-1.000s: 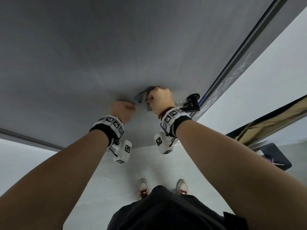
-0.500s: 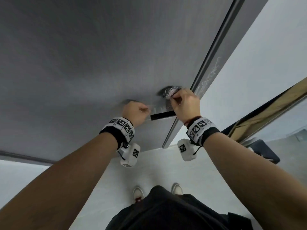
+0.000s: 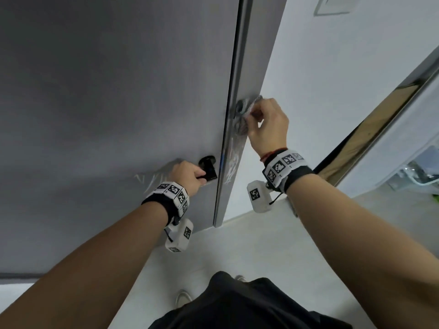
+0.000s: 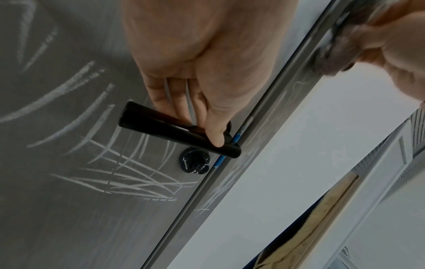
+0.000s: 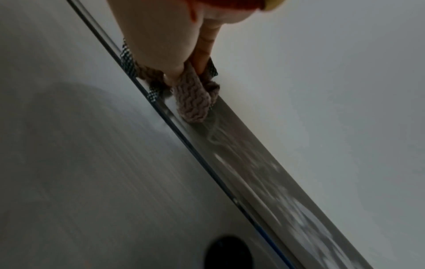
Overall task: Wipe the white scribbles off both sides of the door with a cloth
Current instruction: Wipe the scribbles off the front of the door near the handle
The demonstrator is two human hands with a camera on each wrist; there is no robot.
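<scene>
Grey door fills the left of the head view, its face still carrying white scribbles below and left of the black handle. Left hand curls its fingers round that handle, thumb pressed on top, holding the door steady. Right of it runs the door's narrow edge, a long strip going up and down, chalked too. Right hand pinches a bunched knitted cloth between thumb and curled fingers and presses it on the upper part of that edge. Marks lie below the cloth, toward the handle, so the stroke likely runs down along the strip; this hand is the nearer one. Open air beside the edge, with the white wall beyond, leaves room
</scene>
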